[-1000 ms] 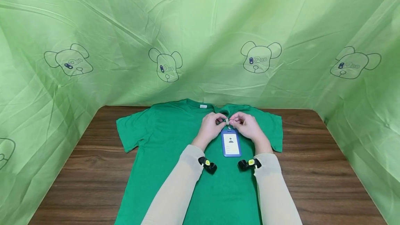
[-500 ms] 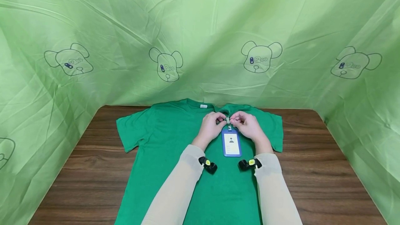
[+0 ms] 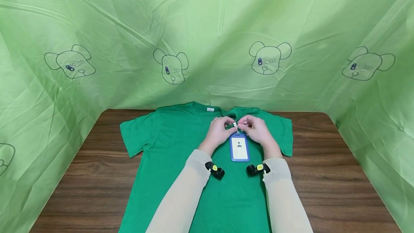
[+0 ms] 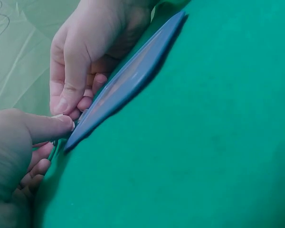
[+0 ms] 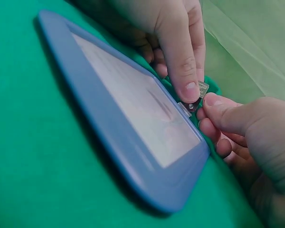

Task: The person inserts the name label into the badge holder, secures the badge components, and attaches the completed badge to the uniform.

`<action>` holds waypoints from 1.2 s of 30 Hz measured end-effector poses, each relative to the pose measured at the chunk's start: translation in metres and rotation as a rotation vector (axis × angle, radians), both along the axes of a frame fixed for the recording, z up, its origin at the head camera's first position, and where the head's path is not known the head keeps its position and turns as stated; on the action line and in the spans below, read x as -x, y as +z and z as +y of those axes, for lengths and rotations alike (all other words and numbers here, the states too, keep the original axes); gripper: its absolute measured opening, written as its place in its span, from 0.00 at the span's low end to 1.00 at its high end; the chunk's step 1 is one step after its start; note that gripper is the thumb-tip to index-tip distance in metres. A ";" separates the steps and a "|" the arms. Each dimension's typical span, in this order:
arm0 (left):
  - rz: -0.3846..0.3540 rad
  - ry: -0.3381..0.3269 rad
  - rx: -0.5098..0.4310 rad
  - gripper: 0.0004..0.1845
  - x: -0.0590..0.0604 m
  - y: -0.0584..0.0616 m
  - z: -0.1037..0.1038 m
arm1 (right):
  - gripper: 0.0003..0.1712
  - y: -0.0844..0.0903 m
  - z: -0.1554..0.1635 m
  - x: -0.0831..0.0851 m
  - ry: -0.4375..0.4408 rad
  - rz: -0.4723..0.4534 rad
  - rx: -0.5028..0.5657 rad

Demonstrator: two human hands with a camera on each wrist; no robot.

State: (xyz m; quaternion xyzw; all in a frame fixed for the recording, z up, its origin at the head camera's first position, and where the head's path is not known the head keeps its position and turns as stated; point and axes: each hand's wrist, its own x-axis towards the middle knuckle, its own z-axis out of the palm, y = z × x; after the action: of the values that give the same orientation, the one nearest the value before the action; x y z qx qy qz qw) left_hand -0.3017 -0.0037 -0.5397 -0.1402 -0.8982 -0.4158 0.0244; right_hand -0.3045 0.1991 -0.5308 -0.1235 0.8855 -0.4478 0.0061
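Note:
A green T-shirt lies spread out, its neckline bunched up between both hands. An ID badge in a blue holder rests on its chest, joined at the top to a metal clip with a clear strap. My left hand pinches the clip, the thumb pressing over it in the right wrist view. My right hand is close against the clip's other side, thumb and finger pinching the neckline cloth there. The clip's mouth is hidden by fingers, so whether cloth is in it cannot be told.
A dark wooden table is under the shirt. Light green cloth with bear-head drawings hangs at the back and sides. A small black camera is strapped to each wrist.
My left thumb has slid further across the clip, covering its lower part. The badge has shifted up very slightly. My right hand stays nearly in place.

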 end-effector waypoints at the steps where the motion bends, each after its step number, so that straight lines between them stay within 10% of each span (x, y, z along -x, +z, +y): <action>1: -0.002 0.007 -0.005 0.11 0.000 0.000 0.000 | 0.04 0.000 0.000 0.000 0.000 -0.003 -0.003; 36: 0.049 -0.051 -0.019 0.06 0.000 -0.001 -0.003 | 0.05 -0.004 0.001 0.002 -0.002 0.020 0.034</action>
State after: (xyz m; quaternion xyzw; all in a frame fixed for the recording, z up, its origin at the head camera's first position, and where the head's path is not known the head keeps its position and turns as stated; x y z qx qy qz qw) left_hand -0.3016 -0.0064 -0.5410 -0.1729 -0.8896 -0.4211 0.0371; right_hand -0.3065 0.1998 -0.5349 -0.1271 0.8779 -0.4616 -0.0054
